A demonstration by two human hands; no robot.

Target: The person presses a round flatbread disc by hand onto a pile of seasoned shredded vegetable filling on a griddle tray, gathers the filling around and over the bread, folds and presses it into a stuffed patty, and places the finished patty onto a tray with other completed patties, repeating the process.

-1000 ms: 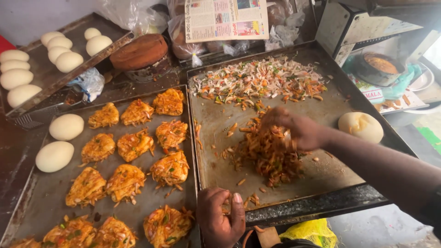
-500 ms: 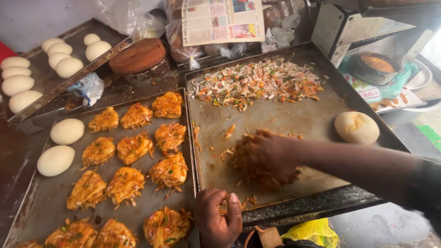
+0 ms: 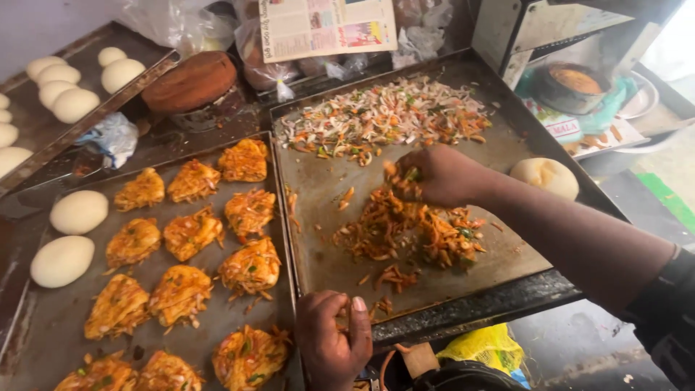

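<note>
1. At my ten o'clock, the pale dough balls (image 3: 61, 90) sit in rows on a dark tray (image 3: 148, 54).
2. At nine o'clock, two more buns (image 3: 72, 235) lie beside my orange fritters (image 3: 192, 232).
3. At twelve o'clock, a folded newspaper (image 3: 326, 25) leans against plastic bags (image 3: 427, 36).
4. At two o'clock, a lone bun (image 3: 544, 177) rests, with a dark bowl (image 3: 572, 83) beyond it.

Hands at two metal trays of shredded vegetable mix

The right hand (image 3: 441, 174) clutched orange mix (image 3: 413, 232) on the right tray (image 3: 318, 210); the left hand (image 3: 329, 340) gripped its near edge, beside shaped patties (image 3: 250, 264) and dough balls (image 3: 78, 211).
</note>
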